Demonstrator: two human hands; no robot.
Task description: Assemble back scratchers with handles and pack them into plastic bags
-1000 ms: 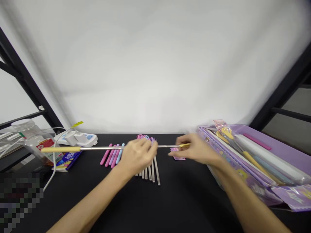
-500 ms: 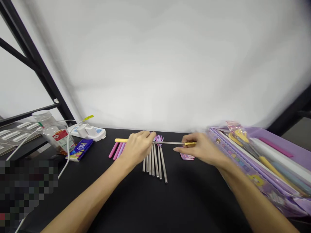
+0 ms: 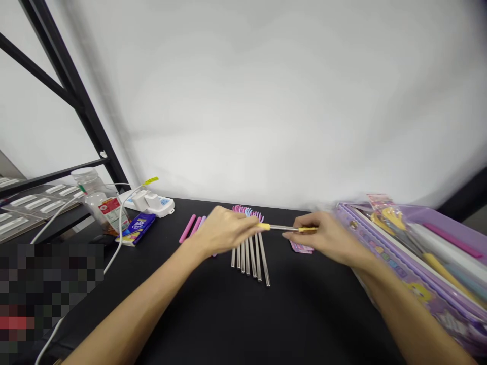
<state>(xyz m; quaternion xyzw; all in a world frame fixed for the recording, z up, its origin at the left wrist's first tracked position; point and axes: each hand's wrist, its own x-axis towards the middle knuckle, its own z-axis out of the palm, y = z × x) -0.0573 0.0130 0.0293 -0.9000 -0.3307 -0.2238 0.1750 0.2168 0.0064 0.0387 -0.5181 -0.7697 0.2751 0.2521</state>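
A back scratcher with a thin metal rod [image 3: 284, 227] is held level between my hands above the black table. Its yellow handle sleeve [image 3: 265, 227] sticks out from my left hand [image 3: 224, 230], which is closed around it. My right hand [image 3: 317, 233] pinches the yellow end [image 3: 307, 229] of the rod, whose tip is hidden by the fingers. Below lie several bare metal rods [image 3: 254, 256] with pink, purple and blue claw heads [image 3: 249, 213], side by side. Pink and purple sleeves [image 3: 188, 228] lie left of my left hand, partly covered by it.
A purple pouch [image 3: 384, 258] holding yellow-handled items stands on the right. A small pink card [image 3: 302, 248] lies under my right hand. On the left are a clear jar [image 3: 101, 205], a blue packet [image 3: 137, 228], a white power strip [image 3: 160, 205] and a white cable [image 3: 120, 223].
The yellow sleeve, earlier sticking out left of my left hand, now shows on its right side, nearer my right hand. Less bare rod shows between my hands. The view has shifted slightly.
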